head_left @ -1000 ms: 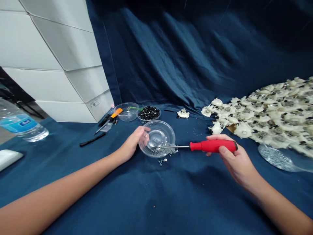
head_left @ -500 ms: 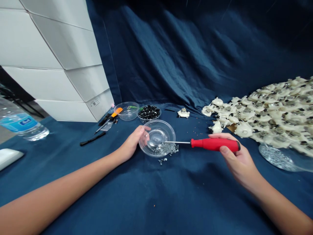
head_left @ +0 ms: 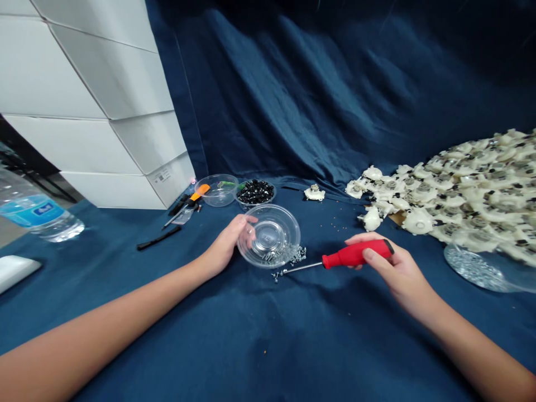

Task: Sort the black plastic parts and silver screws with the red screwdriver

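My left hand (head_left: pixel 228 243) grips the left rim of a clear plastic bowl (head_left: pixel 268 230), its fingertips showing through the wall. The bowl is tilted toward me over silver screws (head_left: pixel 298 255), some seen through its near side. In my right hand (head_left: pixel 387 268) is a screwdriver (head_left: pixel 355 254) with a red handle, held nearly level and pointing left. Its tip is at a few loose screws (head_left: pixel 276 275) on the blue cloth, just below the bowl.
Behind the bowl stand a tub of black parts (head_left: pixel 255 192) and an empty clear lid or tub (head_left: pixel 216 190). Many cream plastic parts (head_left: pixel 473 195) pile up at right, near a tub of screws (head_left: pixel 477 268). White boxes (head_left: pixel 138 139) and a water bottle (head_left: pixel 39 215) are at left.
My right hand has moved slightly left. The screwdriver tip has dropped from the bowl's inside or rim to the loose screws on the cloth. My left hand and the bowl stay put.
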Motion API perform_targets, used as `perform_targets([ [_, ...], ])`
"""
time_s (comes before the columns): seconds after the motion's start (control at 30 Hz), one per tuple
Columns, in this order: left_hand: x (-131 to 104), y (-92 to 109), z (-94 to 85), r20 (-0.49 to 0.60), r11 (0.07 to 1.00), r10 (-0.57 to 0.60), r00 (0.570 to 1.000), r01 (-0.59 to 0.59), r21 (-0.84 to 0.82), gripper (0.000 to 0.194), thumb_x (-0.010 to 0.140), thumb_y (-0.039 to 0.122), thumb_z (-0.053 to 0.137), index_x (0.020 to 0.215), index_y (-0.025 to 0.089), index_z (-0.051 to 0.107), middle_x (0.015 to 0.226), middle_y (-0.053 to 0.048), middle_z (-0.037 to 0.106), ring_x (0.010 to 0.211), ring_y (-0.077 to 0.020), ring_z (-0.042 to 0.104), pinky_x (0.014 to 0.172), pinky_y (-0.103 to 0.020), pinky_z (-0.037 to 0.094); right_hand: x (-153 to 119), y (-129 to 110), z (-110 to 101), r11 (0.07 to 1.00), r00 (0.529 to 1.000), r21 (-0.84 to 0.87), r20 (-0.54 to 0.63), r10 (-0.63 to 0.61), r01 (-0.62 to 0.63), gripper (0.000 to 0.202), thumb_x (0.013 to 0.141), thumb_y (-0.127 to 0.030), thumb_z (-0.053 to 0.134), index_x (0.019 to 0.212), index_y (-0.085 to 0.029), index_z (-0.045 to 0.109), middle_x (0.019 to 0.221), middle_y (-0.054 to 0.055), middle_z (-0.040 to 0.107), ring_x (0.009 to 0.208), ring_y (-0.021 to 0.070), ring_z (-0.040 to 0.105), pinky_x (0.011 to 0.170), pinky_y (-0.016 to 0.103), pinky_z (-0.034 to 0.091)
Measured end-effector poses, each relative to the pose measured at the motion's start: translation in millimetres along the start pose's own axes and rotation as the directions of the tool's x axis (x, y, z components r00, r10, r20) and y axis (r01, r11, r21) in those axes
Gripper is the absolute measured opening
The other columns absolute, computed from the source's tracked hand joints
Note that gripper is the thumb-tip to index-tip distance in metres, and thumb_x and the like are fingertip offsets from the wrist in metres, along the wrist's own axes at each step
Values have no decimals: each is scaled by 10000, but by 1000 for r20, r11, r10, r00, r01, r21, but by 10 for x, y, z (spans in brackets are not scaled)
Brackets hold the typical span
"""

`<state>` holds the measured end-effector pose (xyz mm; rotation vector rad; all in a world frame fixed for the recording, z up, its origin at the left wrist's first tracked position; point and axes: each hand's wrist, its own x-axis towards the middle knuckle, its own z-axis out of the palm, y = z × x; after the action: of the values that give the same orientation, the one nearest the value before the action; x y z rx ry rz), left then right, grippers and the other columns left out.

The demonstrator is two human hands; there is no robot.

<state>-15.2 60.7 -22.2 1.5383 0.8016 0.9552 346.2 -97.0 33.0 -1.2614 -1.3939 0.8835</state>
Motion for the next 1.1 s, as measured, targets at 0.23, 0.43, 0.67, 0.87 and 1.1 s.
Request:
perform_targets([
  [0.23,-6,10,14,-8,1000,-10,1000,10,-7,529,1067,680,467,1258,208,609,879,-34,688,699,-179,636,577,-277,488,12,0,-34,984,1000,177,-19,7,-4,321,1028,-516,664,1138,-235,774,880,66,784,767,248,712,743,361,597],
  [0.43,2,-16,-11,-12,1000,-17,1000,17,14,525,1059,682,481,1259,213,608,878,-30,690,700,-177,637,582,-279,488,4,-24,-18,968,1000,249,-15,24,-20,374,1041,-541,630,1219,-236,753,890,85,804,759,255,725,750,375,610],
  [0.67,2,-7,-3,-7,1000,-20,1000,20,13,531,1062,684,469,1259,209,603,870,-33,686,699,-180,634,583,-284,495,21,44,-32,986,996,157,-84,-34,47,397,1023,-540,676,1267,-234,742,944,75,790,809,249,731,819,379,609],
  [0.87,4,-12,-9,-4,1000,-11,1000,11,19,519,1067,672,471,1262,211,607,892,-34,695,707,-176,643,588,-280,496,6,-7,-39,971,1000,237,-23,-16,21,367,1035,-542,643,1244,-259,749,931,73,790,802,255,730,791,380,611],
  [1.1,1,-2,-1,1,1000,-13,1000,13,8,522,1062,681,480,1253,214,612,879,-33,694,703,-180,641,592,-283,496,-6,-22,4,984,985,145,146,86,-108,367,980,-568,727,1123,-237,792,911,47,775,765,206,678,761,304,580],
])
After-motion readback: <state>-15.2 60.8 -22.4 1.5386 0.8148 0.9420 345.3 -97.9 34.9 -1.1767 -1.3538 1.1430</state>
